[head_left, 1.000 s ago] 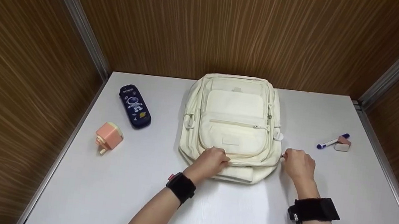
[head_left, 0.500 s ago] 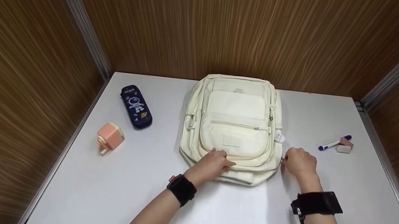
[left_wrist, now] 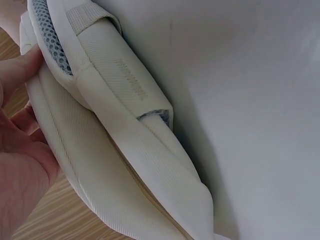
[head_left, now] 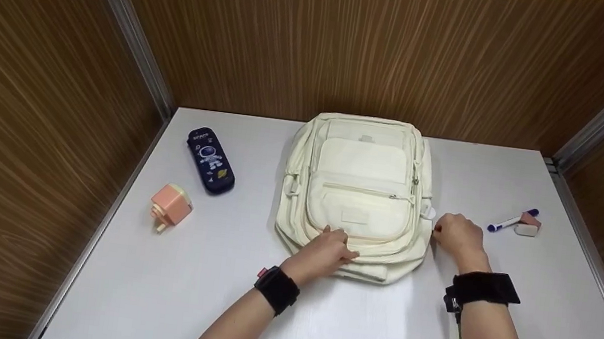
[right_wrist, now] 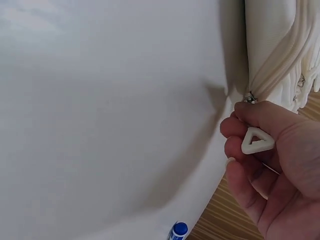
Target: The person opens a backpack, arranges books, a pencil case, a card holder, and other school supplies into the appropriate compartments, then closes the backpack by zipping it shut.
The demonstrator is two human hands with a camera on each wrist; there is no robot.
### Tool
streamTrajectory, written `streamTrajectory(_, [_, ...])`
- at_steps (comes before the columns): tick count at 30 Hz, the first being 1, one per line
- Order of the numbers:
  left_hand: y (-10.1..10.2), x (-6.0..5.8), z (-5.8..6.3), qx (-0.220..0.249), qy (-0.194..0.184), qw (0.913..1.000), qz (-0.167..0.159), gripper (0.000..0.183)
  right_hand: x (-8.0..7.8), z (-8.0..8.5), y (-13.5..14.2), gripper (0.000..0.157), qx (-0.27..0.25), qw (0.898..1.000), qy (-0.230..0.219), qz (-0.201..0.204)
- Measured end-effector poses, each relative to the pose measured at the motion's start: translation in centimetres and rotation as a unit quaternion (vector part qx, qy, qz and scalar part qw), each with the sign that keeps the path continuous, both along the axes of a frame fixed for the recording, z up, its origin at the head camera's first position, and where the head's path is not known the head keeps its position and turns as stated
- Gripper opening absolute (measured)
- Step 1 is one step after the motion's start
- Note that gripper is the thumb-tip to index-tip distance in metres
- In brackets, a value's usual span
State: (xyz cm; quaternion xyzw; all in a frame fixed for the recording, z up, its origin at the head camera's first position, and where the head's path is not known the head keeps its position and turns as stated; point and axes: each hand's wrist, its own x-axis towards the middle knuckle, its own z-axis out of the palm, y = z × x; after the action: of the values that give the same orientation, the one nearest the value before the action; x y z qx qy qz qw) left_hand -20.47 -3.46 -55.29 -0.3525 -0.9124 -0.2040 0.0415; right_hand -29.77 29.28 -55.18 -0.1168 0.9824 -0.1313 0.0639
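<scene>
A cream backpack point(head_left: 363, 160) lies on the white table with its pocketed front facing up. At its near edge my left hand point(head_left: 324, 253) grips the fabric. The left wrist view shows my thumb point(left_wrist: 22, 70) on one side of that padded edge point(left_wrist: 75, 145) and fingers on the other. Beside the bag's right side, my right hand point(head_left: 459, 239) pinches a zipper pull. Its cream triangular tab point(right_wrist: 257, 141) sticks out from between the fingers in the right wrist view, and the metal slider point(right_wrist: 249, 98) shows just above the fingertips.
A navy pencil case point(head_left: 212, 161) with an astronaut print and a pink pencil sharpener point(head_left: 171, 204) lie on the left. At the right are a marker point(head_left: 511, 222) and two erasers point(head_left: 527, 230). Wooden panels point(head_left: 375, 46) enclose the table's back and sides.
My right hand has slid a little farther from me along the bag's right side with the zipper pull. My left hand stays at the near edge, its fingers slightly shifted.
</scene>
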Motion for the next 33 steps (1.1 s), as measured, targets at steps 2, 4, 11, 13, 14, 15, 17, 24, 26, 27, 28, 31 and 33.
streamTrajectory(2, [0.0,0.0,0.0,0.002,0.003,1.0,0.001,0.013,-0.5,-0.2,0.0,0.008,-0.003,1.0,0.01,-0.004])
streamTrajectory(4, [-0.1,0.1,0.0,0.001,0.001,1.0,0.001,0.012,-0.8,-0.5,0.1,0.008,-0.008,1.0,0.02,-0.012])
streamTrajectory(11, [-0.4,0.6,0.5,-0.01,-0.019,0.9997,-0.006,0.015,-1.8,-0.7,0.0,0.013,-0.023,0.998,0.055,-0.028])
streamTrajectory(13, [-0.5,0.7,0.7,-0.012,-0.035,0.9993,-0.007,0.015,-2.0,-0.6,-0.1,0.014,-0.022,0.998,0.056,-0.032])
streamTrajectory(14, [-0.5,0.7,0.8,-0.014,-0.042,0.999,-0.007,0.015,-2.1,-0.6,-0.1,0.015,-0.021,0.998,0.055,-0.033])
streamTrajectory(15, [-0.6,0.7,0.9,-0.013,-0.048,0.9987,-0.007,0.015,-2.2,-0.6,-0.1,0.015,-0.02,0.998,0.054,-0.033])
streamTrajectory(17, [-0.8,0.8,1.1,-0.017,-0.061,0.998,-0.008,0.013,-2.4,-0.6,-0.1,0.017,-0.016,0.998,0.052,-0.032])
streamTrajectory(24, [-1.2,1.2,1.6,-0.035,-0.065,0.9971,-0.021,0.014,-2.4,-0.6,0.0,0.016,-0.014,0.998,0.06,-0.016])
streamTrajectory(26, [-1.3,1.3,1.7,-0.034,-0.06,0.9972,-0.029,0.02,-2.4,-0.6,0.0,0.017,-0.013,0.998,0.058,-0.019])
streamTrajectory(27, [-1.3,1.4,1.7,-0.034,-0.056,0.9972,-0.036,0.022,-2.3,-0.6,-0.1,0.017,-0.011,0.998,0.056,-0.021])
streamTrajectory(28, [-1.3,1.4,1.8,-0.033,-0.051,0.9973,-0.041,0.023,-2.3,-0.6,-0.1,0.017,-0.009,0.998,0.05,-0.025])
streamTrajectory(31, [-1.6,1.5,1.9,-0.034,-0.043,0.9972,-0.051,0.017,-2.3,-0.3,-0.3,0.019,-0.006,0.999,0.019,-0.032])
streamTrajectory(33, [-1.9,1.5,1.9,-0.034,-0.048,0.9967,-0.057,0.013,-2.4,0.0,-0.4,0.02,-0.009,0.999,-0.002,-0.034])
